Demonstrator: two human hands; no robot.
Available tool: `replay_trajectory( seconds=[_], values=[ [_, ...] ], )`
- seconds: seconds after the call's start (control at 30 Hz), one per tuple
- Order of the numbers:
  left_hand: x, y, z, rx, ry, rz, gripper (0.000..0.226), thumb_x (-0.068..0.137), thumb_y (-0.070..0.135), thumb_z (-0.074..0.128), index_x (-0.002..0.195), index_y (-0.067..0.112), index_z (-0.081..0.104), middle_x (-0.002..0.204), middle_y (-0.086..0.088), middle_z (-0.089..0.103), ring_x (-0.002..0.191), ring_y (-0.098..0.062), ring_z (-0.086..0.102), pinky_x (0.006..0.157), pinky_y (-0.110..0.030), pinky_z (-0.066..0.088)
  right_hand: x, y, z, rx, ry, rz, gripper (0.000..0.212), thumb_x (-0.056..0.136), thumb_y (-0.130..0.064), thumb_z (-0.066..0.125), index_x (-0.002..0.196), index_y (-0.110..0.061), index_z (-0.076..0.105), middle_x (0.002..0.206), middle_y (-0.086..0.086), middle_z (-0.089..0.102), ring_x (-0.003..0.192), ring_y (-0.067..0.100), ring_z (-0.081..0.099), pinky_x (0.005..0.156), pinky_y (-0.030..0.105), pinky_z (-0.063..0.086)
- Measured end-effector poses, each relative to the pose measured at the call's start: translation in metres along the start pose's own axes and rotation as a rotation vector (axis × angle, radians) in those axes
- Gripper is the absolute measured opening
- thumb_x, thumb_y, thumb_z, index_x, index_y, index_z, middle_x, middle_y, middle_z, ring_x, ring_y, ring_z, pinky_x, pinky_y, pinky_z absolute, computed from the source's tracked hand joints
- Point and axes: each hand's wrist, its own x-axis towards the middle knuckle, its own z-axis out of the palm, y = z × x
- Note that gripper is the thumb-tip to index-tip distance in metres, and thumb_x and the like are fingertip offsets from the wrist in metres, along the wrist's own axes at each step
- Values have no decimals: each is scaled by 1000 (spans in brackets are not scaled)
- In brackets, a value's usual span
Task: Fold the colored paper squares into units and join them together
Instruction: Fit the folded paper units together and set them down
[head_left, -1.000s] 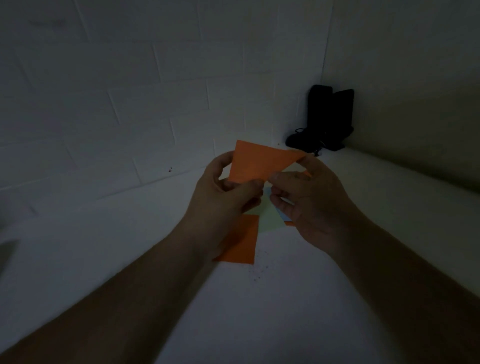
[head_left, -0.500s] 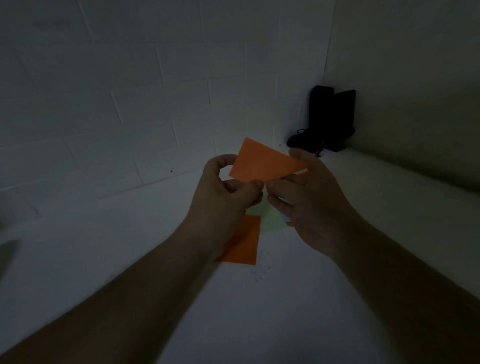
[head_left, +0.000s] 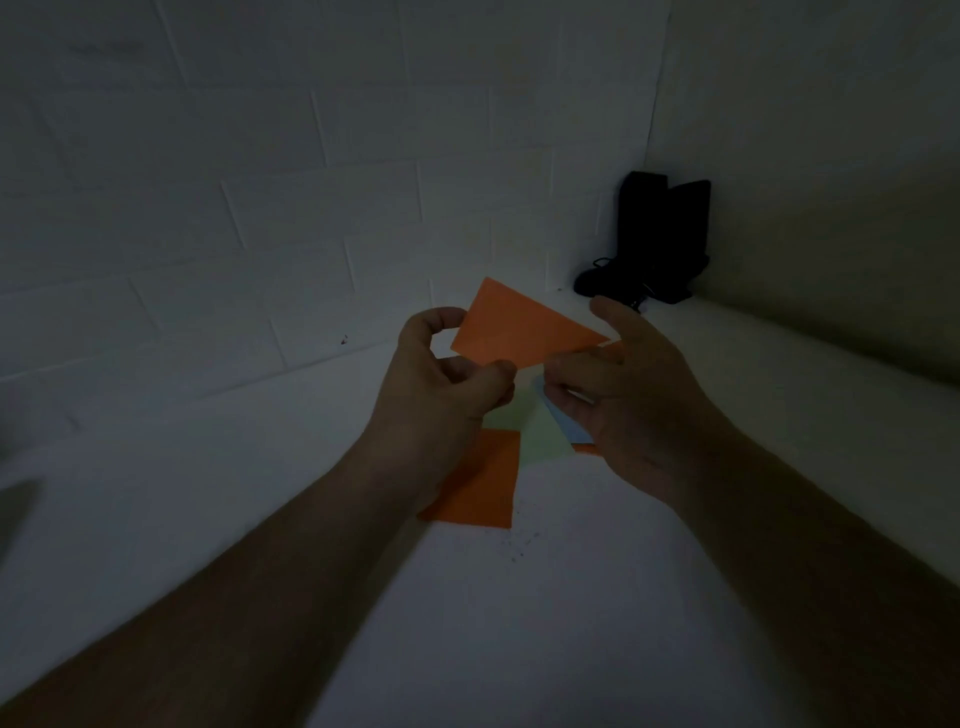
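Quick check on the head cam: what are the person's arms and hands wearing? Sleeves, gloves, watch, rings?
Nothing visible. Both forearms are bare right down to the frame's bottom edge: no sleeves or cuffs in view. The left hand and right hand are bare too: no gloves, watch, bands or rings that show. The lighting is dim, so small marks or thin jewellery could not be made out.

One head-worn view, looking down into a corner

We had a single wide-angle camera on the head. It faced forward and down, close over the hands (head_left: 530, 395), across the white worktop (head_left: 467, 623) toward the brick wall (head_left: 260, 208) corner.
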Motion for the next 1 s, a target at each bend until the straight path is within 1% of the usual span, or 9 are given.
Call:
replay_trajectory(
  seconds=[0.07, 0.17, 0.3, 0.4, 0.47, 0.57, 0.67, 0.83, 1.0],
  values=[
    [1, 0, -1, 0, 2, -6, 52, 90, 11, 77, 129, 29, 48, 78, -5, 72, 89, -28, 77, 97, -53, 58, 1, -1, -1, -8, 4, -5, 76, 89, 10, 63, 153, -19, 32, 71, 5, 63, 88, 14, 66, 82, 26, 59],
    [2, 0, -3, -10, 12, -16, 49, 90, 10, 77, 125, 29, 49, 74, -3, 70, 87, -27, 77, 97, -52, 58, 1, -2, -3, -7, 23, 3, 77, 89, 8, 64, 153, -21, 31, 81, 10, 62, 89, 14, 67, 80, 26, 59],
    [6, 0, -6, -49, 44, -59, 47, 90, 7, 76, 122, 29, 50, 74, -4, 69, 85, -25, 78, 95, -50, 59, 6, -6, -12, 25, 79, -4, 78, 87, 9, 65, 152, -20, 33, 81, 9, 61, 76, 11, 67, 77, 27, 58],
    [7, -1, -8, -77, 67, -60, 45, 88, 6, 76, 118, 30, 52, 70, 1, 72, 84, -26, 77, 94, -50, 60, 8, -7, -13, 9, 85, 2, 84, 88, 6, 68, 155, -25, 28, 87, 10, 65, 87, 15, 69, 85, 32, 57],
    [7, -1, -6, -77, 67, -64, 45, 88, 6, 76, 119, 29, 52, 76, -5, 71, 85, -27, 78, 94, -50, 60, 8, -5, -11, 11, 74, 17, 87, 87, 5, 69, 156, -26, 26, 90, 11, 68, 94, 18, 71, 87, 32, 57],
    [6, -1, -5, -65, 42, -68, 47, 88, 7, 76, 121, 29, 53, 88, -15, 68, 87, -28, 78, 93, -48, 61, 5, -4, -7, 36, 77, 21, 81, 89, 5, 68, 154, -23, 29, 91, 10, 68, 88, 15, 72, 78, 27, 59],
    [5, 0, -4, -43, 18, -65, 50, 87, 8, 77, 126, 28, 52, 84, -12, 70, 87, -28, 78, 93, -47, 61, 3, -7, -6, 55, 87, 4, 75, 89, 8, 66, 151, -17, 35, 89, 10, 67, 86, 16, 70, 69, 23, 59],
    [5, 1, -5, -58, 21, -75, 54, 87, 8, 78, 130, 26, 51, 90, -15, 68, 89, -29, 77, 92, -44, 61, 4, -7, -8, 61, 114, 26, 77, 88, 8, 67, 152, -17, 33, 93, 17, 65, 87, 20, 69, 72, 27, 59],
    [5, 2, -5, -47, 27, -89, 57, 87, 7, 77, 133, 24, 49, 95, -17, 70, 86, -26, 78, 91, -44, 62, 7, -8, -9, 49, 134, 17, 74, 86, 7, 69, 151, -14, 38, 97, 17, 68, 81, 15, 72, 69, 24, 59]
  ],
)
